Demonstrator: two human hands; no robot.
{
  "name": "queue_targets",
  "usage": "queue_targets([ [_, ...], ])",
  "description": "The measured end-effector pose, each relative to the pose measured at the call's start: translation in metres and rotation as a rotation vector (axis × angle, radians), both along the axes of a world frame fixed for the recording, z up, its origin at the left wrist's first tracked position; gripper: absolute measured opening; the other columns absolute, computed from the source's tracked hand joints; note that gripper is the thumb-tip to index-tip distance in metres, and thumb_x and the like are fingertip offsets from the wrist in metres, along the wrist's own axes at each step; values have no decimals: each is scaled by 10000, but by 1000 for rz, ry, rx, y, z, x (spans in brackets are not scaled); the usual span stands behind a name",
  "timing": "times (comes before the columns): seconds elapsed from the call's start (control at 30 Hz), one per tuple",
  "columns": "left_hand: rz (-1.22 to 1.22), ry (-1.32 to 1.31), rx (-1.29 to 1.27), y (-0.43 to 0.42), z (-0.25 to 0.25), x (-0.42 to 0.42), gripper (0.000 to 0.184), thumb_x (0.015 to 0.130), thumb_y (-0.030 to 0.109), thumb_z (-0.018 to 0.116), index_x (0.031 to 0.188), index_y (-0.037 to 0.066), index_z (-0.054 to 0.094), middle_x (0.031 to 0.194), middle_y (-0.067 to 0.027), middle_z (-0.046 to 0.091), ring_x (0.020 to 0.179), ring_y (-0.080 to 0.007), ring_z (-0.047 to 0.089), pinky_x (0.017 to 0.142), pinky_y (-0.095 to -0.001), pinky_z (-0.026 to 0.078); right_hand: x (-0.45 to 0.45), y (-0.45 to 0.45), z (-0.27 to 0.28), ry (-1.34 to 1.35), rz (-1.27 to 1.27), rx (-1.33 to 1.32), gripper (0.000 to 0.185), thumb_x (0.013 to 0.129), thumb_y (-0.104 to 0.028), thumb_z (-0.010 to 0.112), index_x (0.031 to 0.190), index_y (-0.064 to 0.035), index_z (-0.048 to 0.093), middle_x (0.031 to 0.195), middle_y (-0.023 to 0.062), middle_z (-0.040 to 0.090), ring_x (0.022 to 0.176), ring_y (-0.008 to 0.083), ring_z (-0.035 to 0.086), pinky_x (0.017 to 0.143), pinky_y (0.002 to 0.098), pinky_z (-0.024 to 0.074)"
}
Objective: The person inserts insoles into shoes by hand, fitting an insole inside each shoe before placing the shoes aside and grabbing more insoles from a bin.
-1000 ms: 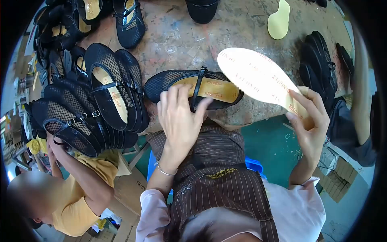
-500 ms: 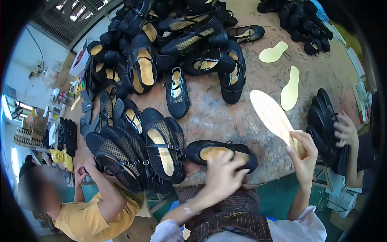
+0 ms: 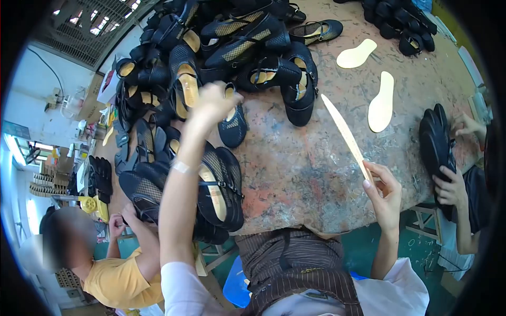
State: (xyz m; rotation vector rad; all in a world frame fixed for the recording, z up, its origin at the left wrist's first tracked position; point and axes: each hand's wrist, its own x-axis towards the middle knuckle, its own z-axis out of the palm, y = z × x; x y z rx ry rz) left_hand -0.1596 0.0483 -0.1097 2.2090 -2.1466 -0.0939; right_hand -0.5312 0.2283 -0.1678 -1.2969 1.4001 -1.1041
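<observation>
My left hand [image 3: 210,108] is stretched over the work table [image 3: 284,184], beside a black mesh strap shoe [image 3: 233,128]. Motion blurs its fingers, so whether they grip anything is unclear. Between thumb and fingers of my right hand [image 3: 383,189] is the narrow end of a pale printed insole [image 3: 343,131], held up and seen nearly edge-on. Under my left forearm, black mesh shoes stand packed together, one showing a labelled insole [image 3: 215,197]. Two more pale insoles, one [image 3: 356,54] farther back and one [image 3: 381,102] nearer, lie flat on the table.
Many black shoes [image 3: 247,45] are heaped at the back left, with another pile [image 3: 398,23] at the back right. A co-worker in yellow [image 3: 124,276] sits at the left. Another person's hands [image 3: 450,187] are at black shoes [image 3: 436,150] on the right.
My left hand has left the shoe position at the front edge and moved up and left; that shoe no longer shows there. The insole in my right hand has turned edge-on.
</observation>
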Motion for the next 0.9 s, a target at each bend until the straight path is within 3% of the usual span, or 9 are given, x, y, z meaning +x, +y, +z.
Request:
queue_targets([
  [0.1,231,-101,289,-24,-87,-21,515,830,427,738,1153,27,713,1294,-177,657,1228,-335,616,1050,-454,439,-11,8,-4,-154,47,17,343,948,-128,674,1260,15,661,1137,96,663,981,162,641,798,287,535],
  [0.2,473,-27,96,-33,-109,-1,486,789,399,727,1152,76,724,1268,-158,681,1191,-306,643,1013,-454,450,-25,16,-7,-311,44,60,403,1025,-252,577,1286,54,607,1129,113,658,967,185,659,768,319,558],
  [0.3,184,509,-38,8,-44,4,296,810,216,729,995,-15,740,801,-108,735,714,-184,700,649,-316,525,-41,20,-16,-612,12,208,425,1051,-297,500,1286,53,552,1113,137,656,912,218,685,763,350,572],
  [0.37,89,865,32,73,22,-32,142,835,81,692,907,-39,717,761,-64,697,657,-101,628,589,-275,477,-57,17,-18,-607,-7,204,426,1044,-287,513,1295,55,546,1120,144,655,940,224,681,783,359,569],
  [0.47,-399,312,-90,167,50,-90,203,714,34,697,916,21,718,719,-34,660,740,-189,631,905,-358,462,-67,16,-11,-413,-23,6,460,993,-275,591,1307,58,553,1161,168,648,1010,241,661,851,371,539],
  [0.67,-782,191,-105,218,-98,-114,100,770,119,620,853,83,664,944,-83,630,1083,-242,598,1140,-604,318,-56,23,49,640,324,-338,454,700,-118,781,1140,-22,722,1164,184,639,1043,311,622,847,408,509],
  [0.73,-637,388,-149,229,-111,-101,395,711,130,750,1101,110,694,1373,-170,539,1362,-352,445,1169,-603,272,-52,31,57,984,434,-430,457,657,-82,780,1111,-50,741,1151,189,633,1026,340,619,831,415,510],
  [0.83,-369,430,-117,236,-109,-80,1001,604,231,912,1490,191,449,1552,-214,352,1458,-404,294,1174,-603,238,-39,38,61,1181,476,-445,438,649,-27,760,1086,-49,728,1116,175,622,994,365,604,800,447,511],
  [0.9,-266,455,-23,230,-116,-73,1124,566,232,935,1517,71,359,1513,-232,393,1428,-412,340,1173,-537,278,-25,29,46,1129,550,-446,428,657,-27,756,1083,-38,721,1110,172,619,1001,364,601,801,445,511],
])
